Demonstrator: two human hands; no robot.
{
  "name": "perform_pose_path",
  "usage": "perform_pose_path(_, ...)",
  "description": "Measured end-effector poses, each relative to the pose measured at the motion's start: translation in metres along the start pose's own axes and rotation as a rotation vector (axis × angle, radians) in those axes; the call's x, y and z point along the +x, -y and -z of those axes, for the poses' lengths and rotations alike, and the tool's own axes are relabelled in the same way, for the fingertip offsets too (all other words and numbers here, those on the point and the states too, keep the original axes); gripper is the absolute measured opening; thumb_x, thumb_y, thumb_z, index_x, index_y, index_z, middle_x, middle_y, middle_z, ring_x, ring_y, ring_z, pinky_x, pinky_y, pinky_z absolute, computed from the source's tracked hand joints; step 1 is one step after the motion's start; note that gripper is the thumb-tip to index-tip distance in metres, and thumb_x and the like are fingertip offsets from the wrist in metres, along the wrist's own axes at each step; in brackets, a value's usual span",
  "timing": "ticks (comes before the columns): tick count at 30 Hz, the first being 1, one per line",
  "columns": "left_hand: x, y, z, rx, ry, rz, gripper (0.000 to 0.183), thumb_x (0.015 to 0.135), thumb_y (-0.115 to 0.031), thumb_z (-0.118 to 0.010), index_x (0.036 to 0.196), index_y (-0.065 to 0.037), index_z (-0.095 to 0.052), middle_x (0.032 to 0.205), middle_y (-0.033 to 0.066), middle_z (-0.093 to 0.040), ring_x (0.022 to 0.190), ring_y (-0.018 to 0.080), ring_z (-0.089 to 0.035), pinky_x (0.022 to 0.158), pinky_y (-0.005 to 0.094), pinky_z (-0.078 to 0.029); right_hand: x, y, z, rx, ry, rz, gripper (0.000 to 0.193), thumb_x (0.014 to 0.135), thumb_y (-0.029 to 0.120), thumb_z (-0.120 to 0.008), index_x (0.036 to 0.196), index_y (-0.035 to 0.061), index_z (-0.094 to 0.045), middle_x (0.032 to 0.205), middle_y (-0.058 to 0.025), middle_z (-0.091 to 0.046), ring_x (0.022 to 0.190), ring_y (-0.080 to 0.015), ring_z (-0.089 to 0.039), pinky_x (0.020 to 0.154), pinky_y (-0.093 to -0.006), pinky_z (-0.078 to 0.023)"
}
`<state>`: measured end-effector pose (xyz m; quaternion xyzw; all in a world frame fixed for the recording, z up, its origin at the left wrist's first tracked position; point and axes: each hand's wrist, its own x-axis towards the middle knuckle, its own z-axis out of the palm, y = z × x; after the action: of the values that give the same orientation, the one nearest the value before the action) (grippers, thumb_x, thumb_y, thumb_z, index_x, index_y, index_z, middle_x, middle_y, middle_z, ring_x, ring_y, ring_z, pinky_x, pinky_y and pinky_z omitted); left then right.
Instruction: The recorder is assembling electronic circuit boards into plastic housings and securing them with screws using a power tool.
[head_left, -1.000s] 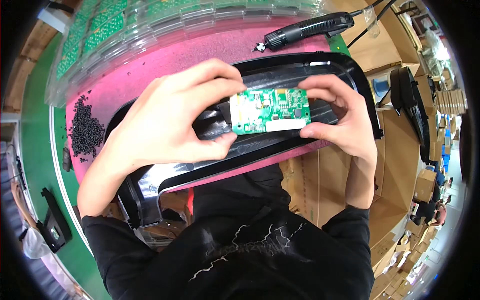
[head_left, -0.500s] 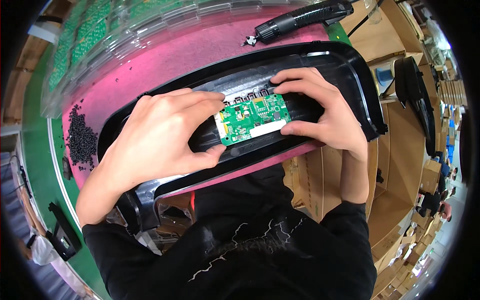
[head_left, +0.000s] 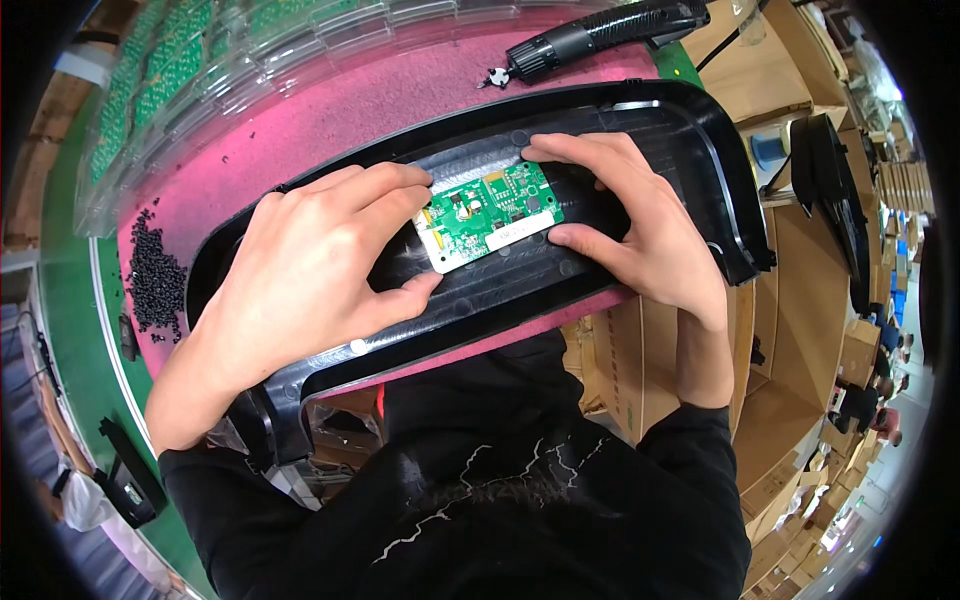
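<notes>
A green circuit board (head_left: 485,215) with a white strip along its near edge lies within a long black plastic housing (head_left: 390,262), slightly tilted in the picture. My left hand (head_left: 320,255) grips the board's left end, thumb at the near corner and fingers at the far one. At the opposite end, my right hand (head_left: 640,210) has its index finger by the far corner and its thumb by the near corner. How firmly the board rests on the housing floor is hard to make out.
Beyond the housing lies a black electric screwdriver (head_left: 590,42) on the pink mat (head_left: 330,105). A heap of small black screws (head_left: 155,275) is at the left. Clear plastic trays (head_left: 260,65) with green boards stand far left; cardboard boxes (head_left: 790,340) crowd the right.
The board has shifted left and slightly away from me, with both hands following. The dark parts that showed along its far edge are now out of sight. The housing has slid a little left.
</notes>
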<state>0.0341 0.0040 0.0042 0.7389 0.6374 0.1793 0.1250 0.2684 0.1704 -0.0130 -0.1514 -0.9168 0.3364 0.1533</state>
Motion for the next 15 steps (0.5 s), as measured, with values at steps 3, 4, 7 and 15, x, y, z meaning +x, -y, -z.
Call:
perform_pose_path(3, -0.0006, -0.0004, 0.0005, -0.002, -0.002, 0.004, 0.049, 0.068, -0.019, -0.081, 0.111, 0.000, -0.067, 0.118, 0.0108, -0.068, 0.102, 0.0320, -0.068, 0.083, 0.0404, -0.058, -0.0004, -0.0007, -0.0008, 0.032, -0.001, -0.008, 0.066, 0.076, 0.005, -0.078, 0.138, 0.0086, -0.055, 0.125, -0.0063, -0.068, 0.114, -0.0237, -0.059, 0.090, -0.0335, -0.047)
perform_pose_path(4, -0.0001, -0.0008, 0.0001, -0.004, -0.003, 0.004, 0.049, 0.068, -0.019, -0.081, 0.111, 0.000, -0.067, 0.118, 0.0108, -0.068, 0.102, 0.0320, -0.068, 0.083, 0.0404, -0.058, -0.0014, -0.0015, -0.0003, 0.044, -0.001, -0.018, 0.067, 0.076, 0.005, -0.078, 0.138, 0.0085, -0.054, 0.124, -0.0056, -0.069, 0.113, -0.0233, -0.059, 0.090, -0.0334, -0.047)
perform_pose_path(7, 0.0001, -0.0026, -0.0003, 0.011, 0.009, 0.009, 0.049, 0.068, -0.019, -0.081, 0.111, 0.000, -0.067, 0.118, 0.0100, -0.068, 0.102, 0.0315, -0.068, 0.082, 0.0398, -0.058, -0.0021, -0.0020, 0.0001, 0.035, -0.001, 0.002, 0.067, 0.075, 0.004, -0.078, 0.138, 0.0081, -0.055, 0.124, -0.0054, -0.068, 0.111, -0.0233, -0.060, 0.090, -0.0334, -0.048)
perform_pose_path(15, 0.0007, -0.0066, -0.0012, 0.048, 0.030, 0.017, 0.050, 0.070, -0.020, -0.081, 0.113, -0.001, -0.065, 0.120, 0.0079, -0.063, 0.101, 0.0297, -0.066, 0.075, 0.0392, -0.056, -0.0049, -0.0017, 0.0006, -0.024, -0.003, 0.010, 0.065, 0.074, 0.004, -0.079, 0.135, 0.0082, -0.057, 0.123, -0.0051, -0.068, 0.111, -0.0237, -0.060, 0.090, -0.0337, -0.048)
